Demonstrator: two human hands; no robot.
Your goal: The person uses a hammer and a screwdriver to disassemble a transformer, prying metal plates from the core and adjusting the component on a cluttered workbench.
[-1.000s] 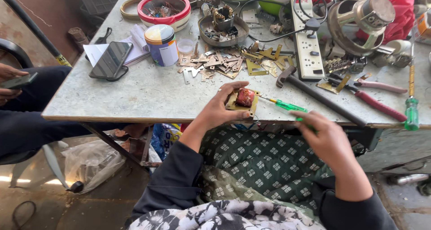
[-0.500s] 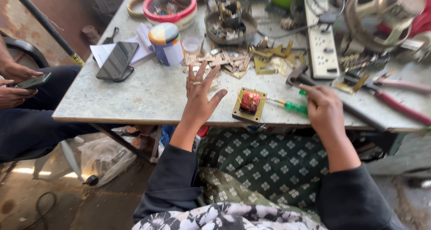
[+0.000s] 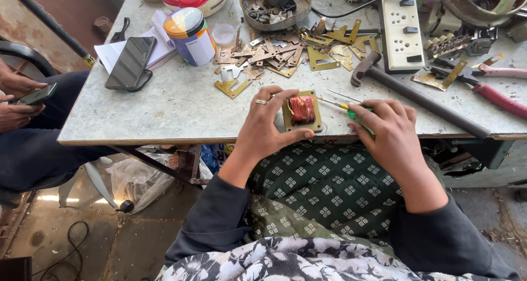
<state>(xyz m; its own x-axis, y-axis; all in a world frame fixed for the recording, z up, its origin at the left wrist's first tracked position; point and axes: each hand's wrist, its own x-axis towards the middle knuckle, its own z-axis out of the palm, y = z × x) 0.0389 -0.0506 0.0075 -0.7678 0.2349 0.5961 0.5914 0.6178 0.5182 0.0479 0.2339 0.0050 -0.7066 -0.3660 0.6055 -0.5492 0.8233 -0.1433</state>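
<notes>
I take the white power strip (image 3: 402,28) as my landmark: just left of it lies a heap of brass plates (image 3: 285,53), and a hammer (image 3: 411,94) runs from below it toward the right. Farther left stand a small clear cup (image 3: 223,34) and a colourful tin (image 3: 189,35), then a dark phone (image 3: 130,63) on white papers (image 3: 159,48). Right of the strip lie red-handled pliers (image 3: 488,91).
</notes>
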